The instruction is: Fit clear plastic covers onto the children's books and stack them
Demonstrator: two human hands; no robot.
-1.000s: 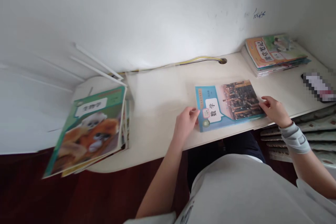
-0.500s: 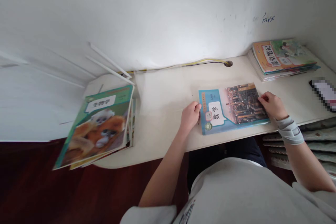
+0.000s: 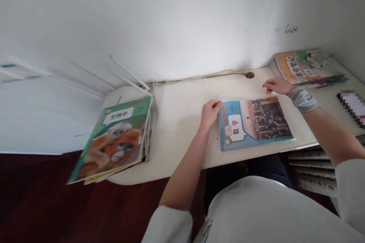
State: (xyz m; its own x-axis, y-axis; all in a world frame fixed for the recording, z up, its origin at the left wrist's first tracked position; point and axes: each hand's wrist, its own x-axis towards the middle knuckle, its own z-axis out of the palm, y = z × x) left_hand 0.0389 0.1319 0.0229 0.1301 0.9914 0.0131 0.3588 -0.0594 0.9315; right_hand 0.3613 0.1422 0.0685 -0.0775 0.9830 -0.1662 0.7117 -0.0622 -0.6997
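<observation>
A blue mathematics textbook [image 3: 242, 136] with a city picture on its cover lies flat on the desk [image 3: 176, 148] in front of me. At its upper left corner, my left hand [image 3: 210, 114] is closed in a pinch on the book's edge. My right hand [image 3: 277, 85] hovers just beyond the book's far edge, fingers loosely bent and apart, holding nothing. A grey band wraps the right wrist. What looks like a clear plastic sheet [image 3: 178, 100] lies left of the book, its outline faint.
On the left, a stack of books topped by a green biology textbook [image 3: 114, 140] overhangs the desk edge. Another book stack [image 3: 308, 66] stands at the back right, near a phone [image 3: 352, 108]. A yellow cable [image 3: 222, 72] runs along the wall into a desk hole [image 3: 249, 75].
My right hand has let go of the book's right edge and moved up and left, past its far edge. My left hand has shifted up to the corner. The view has tilted slightly.
</observation>
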